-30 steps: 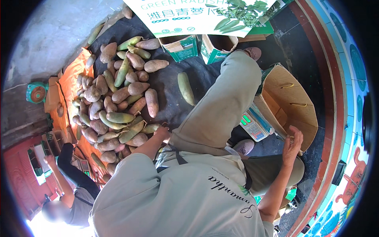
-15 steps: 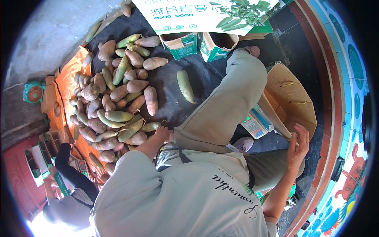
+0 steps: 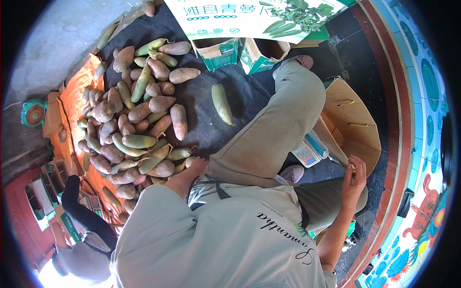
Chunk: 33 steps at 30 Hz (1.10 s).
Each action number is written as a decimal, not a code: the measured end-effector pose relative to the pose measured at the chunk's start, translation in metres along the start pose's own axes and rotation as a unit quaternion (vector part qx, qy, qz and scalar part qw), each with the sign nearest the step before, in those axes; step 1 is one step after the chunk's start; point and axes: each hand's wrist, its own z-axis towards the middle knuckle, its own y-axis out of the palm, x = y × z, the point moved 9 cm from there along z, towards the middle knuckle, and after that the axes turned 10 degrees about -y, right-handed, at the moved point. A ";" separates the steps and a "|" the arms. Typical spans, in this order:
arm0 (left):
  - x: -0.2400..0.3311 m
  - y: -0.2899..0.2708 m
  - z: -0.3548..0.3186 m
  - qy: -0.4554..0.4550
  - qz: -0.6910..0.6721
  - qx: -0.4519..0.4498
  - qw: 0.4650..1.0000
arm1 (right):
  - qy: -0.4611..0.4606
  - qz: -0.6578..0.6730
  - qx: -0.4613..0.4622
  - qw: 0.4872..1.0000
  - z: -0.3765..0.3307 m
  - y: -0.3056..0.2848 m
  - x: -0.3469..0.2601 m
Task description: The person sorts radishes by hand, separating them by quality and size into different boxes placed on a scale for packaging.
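Note:
My left hand (image 3: 196,169) rests against my left thigh, beside the near edge of a heap of radishes; its fingers lie loosely and I see nothing in them. In the heap are brownish-red radishes (image 3: 179,122) and long green radishes (image 3: 139,141). A lone green radish (image 3: 222,104) lies apart on the dark cloth. Raised over my right leg, my right hand (image 3: 354,178) has loosely bent fingers, apparently holding nothing. Near it stands an open cardboard box (image 3: 356,126) with rope handles. A scale (image 3: 307,152) with a keypad sits beside that box, partly behind my leg.
Two open green-and-white cartons (image 3: 218,54) stand ahead, under a large printed white board (image 3: 249,21). Orange sheeting (image 3: 72,113) runs along the heap's left side. Another person (image 3: 86,240) works at the lower left. A painted low wall (image 3: 427,144) curves along the right.
The view has shifted slightly, moving the heap a little left. My right hand has lowered slightly and its fingers have drawn closer together. My left hand stays by my thigh.

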 end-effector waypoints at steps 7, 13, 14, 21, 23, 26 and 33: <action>-0.040 -0.112 -0.017 -0.182 -0.209 0.038 0.960 | 0.010 0.005 0.015 1.000 -0.008 0.007 0.007; -0.101 -0.147 -0.014 -0.246 -0.447 0.115 0.852 | 0.014 -0.017 0.044 0.999 -0.006 0.012 0.020; -0.099 -0.170 -0.017 -0.242 -0.441 0.118 0.856 | 0.019 -0.018 0.052 0.998 -0.007 0.011 0.023; -0.101 -0.375 -0.100 -0.161 -0.469 0.446 0.746 | 0.019 -0.044 0.002 0.999 -0.017 0.043 0.053; -0.083 -0.437 -0.137 -0.120 -0.451 0.522 0.714 | -0.008 -0.096 -0.018 0.995 -0.018 0.052 0.049; -0.048 -0.512 -0.179 0.004 -0.450 0.596 0.665 | -0.006 -0.102 -0.011 0.995 -0.019 0.057 0.055; 0.070 -0.605 -0.175 0.200 -0.555 0.496 0.637 | 0.006 -0.112 0.003 0.994 -0.019 0.058 0.060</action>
